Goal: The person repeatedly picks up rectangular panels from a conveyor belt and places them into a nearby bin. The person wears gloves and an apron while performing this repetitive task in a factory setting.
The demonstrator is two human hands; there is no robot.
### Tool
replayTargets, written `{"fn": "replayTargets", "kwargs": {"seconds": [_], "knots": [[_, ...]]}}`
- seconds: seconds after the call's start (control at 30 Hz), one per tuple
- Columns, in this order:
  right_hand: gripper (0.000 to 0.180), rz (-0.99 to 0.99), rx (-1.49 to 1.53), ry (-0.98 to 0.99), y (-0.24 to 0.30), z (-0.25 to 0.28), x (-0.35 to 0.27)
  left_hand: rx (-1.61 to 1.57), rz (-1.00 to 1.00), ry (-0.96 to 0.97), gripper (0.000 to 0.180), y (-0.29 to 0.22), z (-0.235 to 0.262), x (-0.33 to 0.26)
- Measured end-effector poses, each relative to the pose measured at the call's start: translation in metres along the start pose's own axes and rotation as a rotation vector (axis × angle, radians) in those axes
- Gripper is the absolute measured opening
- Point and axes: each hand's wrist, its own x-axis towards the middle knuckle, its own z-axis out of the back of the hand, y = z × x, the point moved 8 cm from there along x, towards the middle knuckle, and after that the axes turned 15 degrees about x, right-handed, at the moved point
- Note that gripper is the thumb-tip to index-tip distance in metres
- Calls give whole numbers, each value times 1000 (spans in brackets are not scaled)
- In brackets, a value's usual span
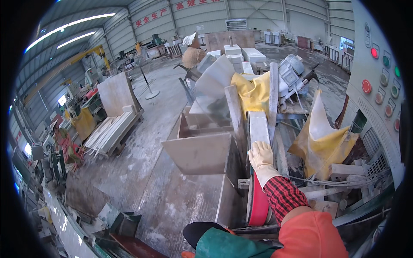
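Note:
My right hand [260, 155], in a cream work glove, lies palm down with fingers stretched out on the near end of a pale stone strip [258, 124]. The strip rests on a narrow red conveyor belt [259, 200], and its far end reaches under a yellow cloth flap [254, 92] between two upright boards. A red-and-black checked cuff and an orange sleeve cover my right arm. My left hand does not show; green and black material [215, 241] fills the lower edge of the view.
Beside the belt on the left stand upright panels forming a box [200, 152]. A motor [292, 65] sits beyond the flap, and a control panel [378, 81] rises at the right. Another yellow-and-white cloth [322, 137] hangs nearby. A co-worker [192, 51] is farther off, near stacked white blocks [234, 53].

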Motion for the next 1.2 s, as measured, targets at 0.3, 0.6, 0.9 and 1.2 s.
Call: {"fn": "replayTargets", "kwargs": {"seconds": [0.3,0.6,0.9,1.2], "knots": [[23,-2,-3,14,3,5,-7,14,66,61,39,-31,34,8],[24,20,-24,8,9,9,-14,17,38,14,37,-16,19,7],[20,23,17,-4,15,13,-23,1,60,24,37,-21,25,6],[21,29,-22,9,18,13,-32,0,43,29,39,-37,44,8]]}}
